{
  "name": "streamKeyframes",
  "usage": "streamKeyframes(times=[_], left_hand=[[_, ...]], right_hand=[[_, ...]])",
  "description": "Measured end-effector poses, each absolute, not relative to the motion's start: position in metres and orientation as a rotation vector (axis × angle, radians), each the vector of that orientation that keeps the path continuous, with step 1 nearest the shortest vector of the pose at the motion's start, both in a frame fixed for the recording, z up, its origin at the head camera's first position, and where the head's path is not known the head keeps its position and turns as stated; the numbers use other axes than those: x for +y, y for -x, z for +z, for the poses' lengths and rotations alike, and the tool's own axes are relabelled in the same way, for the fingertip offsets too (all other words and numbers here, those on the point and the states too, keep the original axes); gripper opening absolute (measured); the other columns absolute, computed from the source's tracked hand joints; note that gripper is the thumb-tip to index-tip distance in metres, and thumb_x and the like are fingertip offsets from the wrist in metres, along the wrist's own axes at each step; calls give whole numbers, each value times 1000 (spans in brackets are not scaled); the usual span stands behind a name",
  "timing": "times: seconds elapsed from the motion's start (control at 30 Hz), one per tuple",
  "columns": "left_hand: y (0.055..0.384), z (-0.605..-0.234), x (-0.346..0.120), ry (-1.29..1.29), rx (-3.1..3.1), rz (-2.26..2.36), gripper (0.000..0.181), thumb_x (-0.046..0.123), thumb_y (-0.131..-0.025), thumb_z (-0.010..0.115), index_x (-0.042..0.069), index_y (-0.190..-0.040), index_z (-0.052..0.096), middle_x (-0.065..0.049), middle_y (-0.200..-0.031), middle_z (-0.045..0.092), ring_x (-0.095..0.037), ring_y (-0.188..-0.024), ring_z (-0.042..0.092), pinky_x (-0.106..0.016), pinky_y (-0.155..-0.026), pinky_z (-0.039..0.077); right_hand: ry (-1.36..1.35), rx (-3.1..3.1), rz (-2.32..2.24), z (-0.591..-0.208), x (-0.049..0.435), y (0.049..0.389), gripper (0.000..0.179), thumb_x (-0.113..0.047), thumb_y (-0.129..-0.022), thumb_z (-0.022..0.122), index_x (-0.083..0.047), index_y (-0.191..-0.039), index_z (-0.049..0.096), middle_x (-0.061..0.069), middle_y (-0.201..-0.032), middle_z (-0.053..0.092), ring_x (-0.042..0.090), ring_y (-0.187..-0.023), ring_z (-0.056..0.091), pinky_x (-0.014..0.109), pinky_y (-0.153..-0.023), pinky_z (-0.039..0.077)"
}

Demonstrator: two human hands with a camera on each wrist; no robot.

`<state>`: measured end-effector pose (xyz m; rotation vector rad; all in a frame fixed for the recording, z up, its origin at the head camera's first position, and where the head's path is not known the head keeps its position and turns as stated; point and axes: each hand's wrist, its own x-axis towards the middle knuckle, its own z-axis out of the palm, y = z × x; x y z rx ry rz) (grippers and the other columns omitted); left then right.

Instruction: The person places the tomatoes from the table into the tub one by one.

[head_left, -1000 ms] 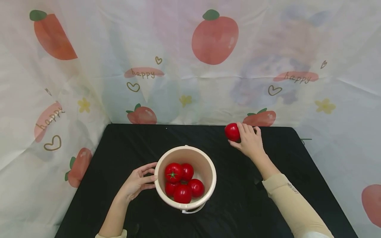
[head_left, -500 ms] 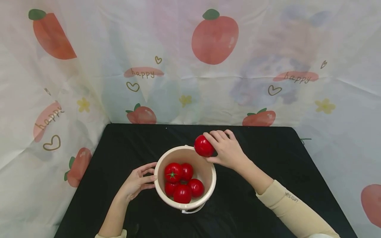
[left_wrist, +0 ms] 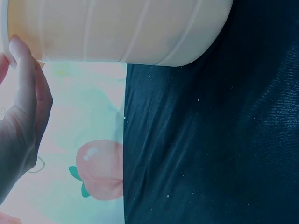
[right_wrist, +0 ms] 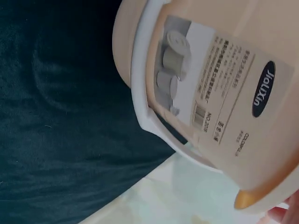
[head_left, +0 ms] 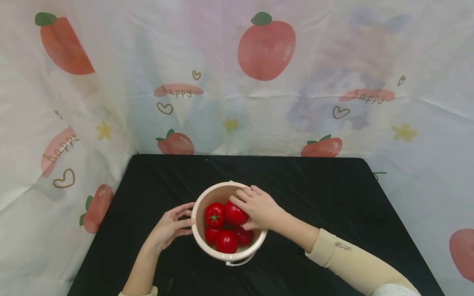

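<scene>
A cream plastic bucket (head_left: 218, 194) stands on the black-covered table, with several red tomatoes (head_left: 226, 241) lying inside it. The one at the left shows a green star-shaped stem. My right hand (head_left: 260, 209) reaches over the bucket's right rim and grips another tomato (head_left: 235, 214) inside, fingers on top and thumb below. That tomato overlaps the ones behind it in the head view. My left hand (head_left: 170, 227) touches the outside of the bucket at its left rim, fingers spread and fairly straight. In the left wrist view, its fingertips (left_wrist: 19, 46) rest right at the rim.
A white handle (right_wrist: 138, 70) hangs down the bucket's side, beside a printed label (right_wrist: 224, 84). The black table (head_left: 333, 193) ends at a pale cloth backdrop (head_left: 222, 49) printed with fruit, which rises behind and at both sides.
My right hand has carried the tomato from the back right of the table, leftward and toward me, over the rim and down into the bucket. My left hand has stayed at the rim.
</scene>
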<state>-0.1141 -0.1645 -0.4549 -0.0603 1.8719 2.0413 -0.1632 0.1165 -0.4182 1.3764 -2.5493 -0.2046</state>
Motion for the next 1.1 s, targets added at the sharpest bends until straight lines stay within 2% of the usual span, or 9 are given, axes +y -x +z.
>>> streamKeyframes(times=[0.4, 0.77, 1.1], left_hand=[[113, -454, -165, 53, 1869, 2048, 59, 6, -83, 66, -4, -134, 39, -10, -96, 56, -23, -87, 61, -44, -75, 53], [113, -455, -165, 58, 1873, 2043, 59, 6, -82, 66, -4, -134, 39, -9, -96, 56, -22, -87, 61, -43, -75, 54], [113, -454, -164, 70, 1865, 2049, 59, 7, -82, 67, -4, -134, 39, -8, -95, 56, -21, -86, 61, -43, -75, 54]], right_hand=[[-1431, -2619, -522, -423, 106, 156, 84, -56, -55, 78, -20, -125, 49, 3, -117, 49, 21, -109, 42, 34, -97, 35], [-1445, -2581, -714, -430, 97, 156, 81, -55, -52, 80, -23, -120, 49, 0, -111, 48, 17, -99, 42, 30, -88, 35], [-1440, -2611, -760, -437, 93, 156, 82, -55, -48, 81, -24, -117, 49, -2, -110, 50, 15, -99, 43, 29, -89, 35]])
